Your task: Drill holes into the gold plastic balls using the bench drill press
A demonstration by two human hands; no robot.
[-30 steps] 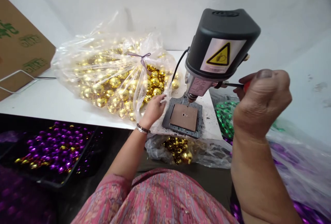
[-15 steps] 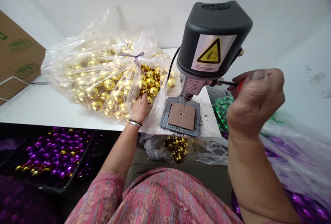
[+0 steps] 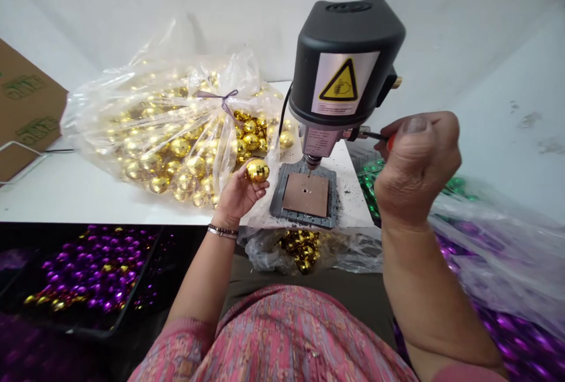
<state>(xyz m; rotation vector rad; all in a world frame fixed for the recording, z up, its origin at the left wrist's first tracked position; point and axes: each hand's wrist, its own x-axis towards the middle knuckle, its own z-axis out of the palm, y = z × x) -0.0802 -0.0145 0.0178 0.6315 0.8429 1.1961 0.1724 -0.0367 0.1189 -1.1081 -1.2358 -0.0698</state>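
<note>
A shiny gold mirrored ball (image 3: 257, 170) rests in the fingers of my left hand (image 3: 241, 196), palm turned up, just in front of the mouth of a clear plastic bag (image 3: 106, 129) full of gold balls. My right hand (image 3: 417, 164) is closed around the red-knobbed lever (image 3: 375, 135) of a small black drill press (image 3: 348, 58). Under its bit, a brown square plate (image 3: 304, 202) with a small hole lies on the grey base (image 3: 276, 205). My left hand is to the left of that base, apart from it.
Dark shavings dot the white table (image 3: 26, 199). A cardboard box (image 3: 30, 99) stands at far left. Purple balls fill a black tray (image 3: 115, 320) below. Another bag with gold balls (image 3: 302, 249) hangs at the table's front edge. Green balls (image 3: 373, 179) and bagged purple balls (image 3: 512, 323) lie right.
My left hand has come out of the bag opening with a gold ball and turned palm up. My right hand stays on the lever. The view has shifted slightly.
</note>
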